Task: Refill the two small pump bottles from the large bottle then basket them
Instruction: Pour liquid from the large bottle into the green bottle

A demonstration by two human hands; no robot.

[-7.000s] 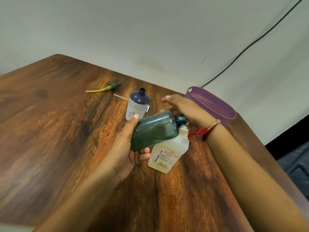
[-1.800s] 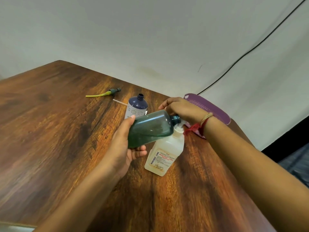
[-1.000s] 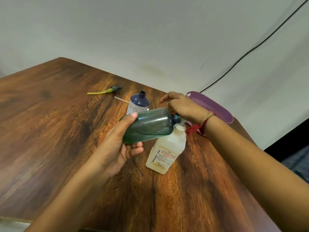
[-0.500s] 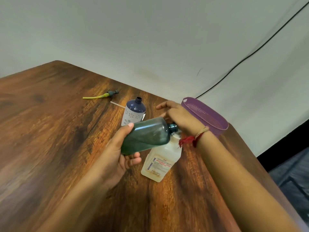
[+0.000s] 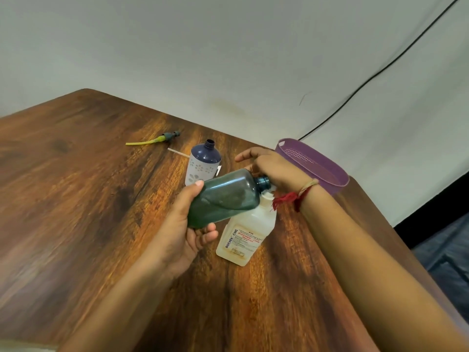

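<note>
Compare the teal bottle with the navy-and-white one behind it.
The teal bottle is see-through and plain; the navy-and-white bottle is opaque with a flower print. The teal one is tipped sideways in the left hand; the navy one stands upright on the table, untouched. Both have bare necks, no pumps.

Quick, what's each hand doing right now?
Left hand: grips the tilted green bottle.
Right hand: curled round the white bottle at its neck.
</note>
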